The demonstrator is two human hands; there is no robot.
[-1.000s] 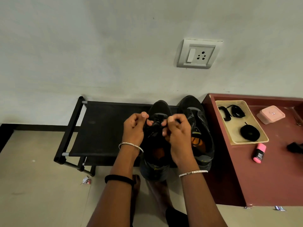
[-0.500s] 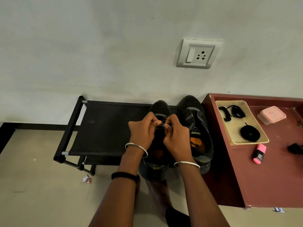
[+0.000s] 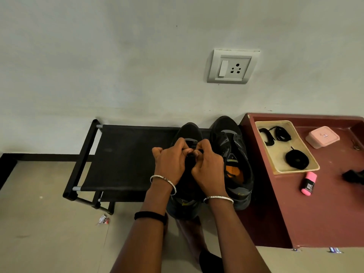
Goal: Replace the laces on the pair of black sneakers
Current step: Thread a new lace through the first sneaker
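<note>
Two black sneakers stand side by side on a black fabric rack [image 3: 122,154], toes toward the wall. Over the left sneaker [image 3: 189,133] my left hand [image 3: 171,162] and my right hand [image 3: 206,166] meet, fingertips pinching its black lace [image 3: 192,154] near the upper eyelets; most of that shoe is hidden under my hands. The right sneaker [image 3: 232,154] stands unlaced with its orange insole showing. A beige tray [image 3: 275,162] on the maroon surface holds a loose black lace [image 3: 275,133] and a coiled black lace [image 3: 297,159].
A maroon ledge [image 3: 315,209] on the right carries the tray, a pink box [image 3: 323,136], a pink highlighter [image 3: 309,183] and a dark object [image 3: 354,176] at the frame edge. A wall socket [image 3: 231,67] is above. A paper scrap [image 3: 103,219] lies on the floor.
My hands have moved closer together and slightly toward the toe of the left sneaker; from apart with the lace between them, the fingertips now meet over the lacing.
</note>
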